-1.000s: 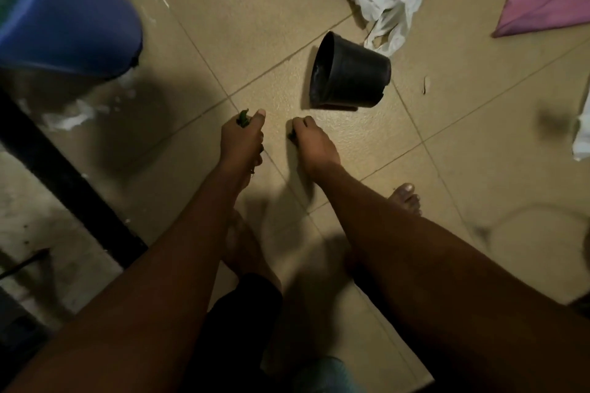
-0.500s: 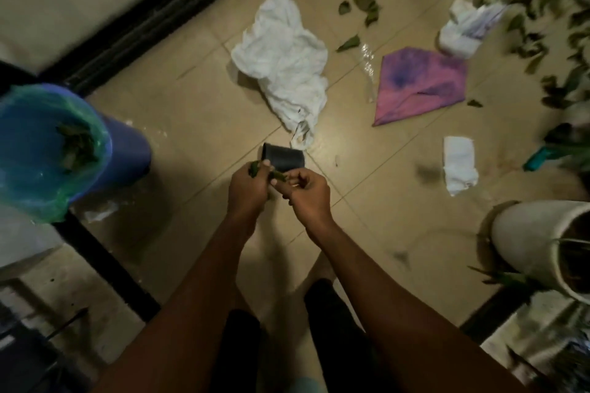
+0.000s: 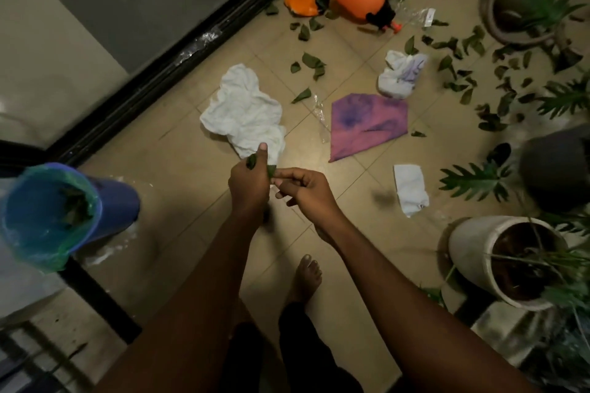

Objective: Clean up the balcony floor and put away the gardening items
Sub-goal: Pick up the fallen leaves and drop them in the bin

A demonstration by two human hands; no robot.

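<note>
Fingers [image 3: 262, 150] of left hand [image 3: 247, 183] and right hand [image 3: 308, 193] pinch two leaves [image 3: 252, 162].

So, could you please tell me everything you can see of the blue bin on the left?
The blue bin is round and looks like plastic. A thin green liner is folded over its rim, and green leaves lie inside. It stands on the beige tiled floor beside a black frame, with whitish residue at its base. Nothing else touches it.
</note>
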